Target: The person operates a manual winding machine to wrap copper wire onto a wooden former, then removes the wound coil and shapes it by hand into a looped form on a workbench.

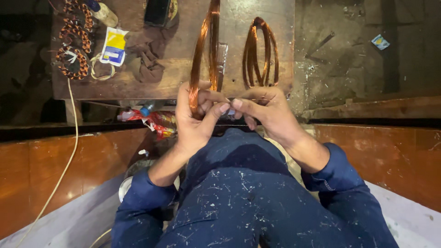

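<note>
The left hand is closed around the lower end of a long oval loop of bare copper wire, which rises from the palm and leans over the worn brown wooden desk. The right hand is just beside it, thumb and forefinger pinched on what seems a thin strand at the loop's foot; the fingertips of both hands nearly touch. The strand itself is too fine to make out surely.

As a judgement, the work is partway: a second copper wire loop, already formed, lies flat on the desk to the right of the held loop, while the held one is being handled at its end.

Counted: two loose copper loops, one held and one lying. At the desk's far left corner sit three wound copper stator coils, near a blue, yellow and white packet and a crumpled brown cloth. A white cord hangs from the desk's left edge, and red wrappers lie beneath its front edge.
</note>
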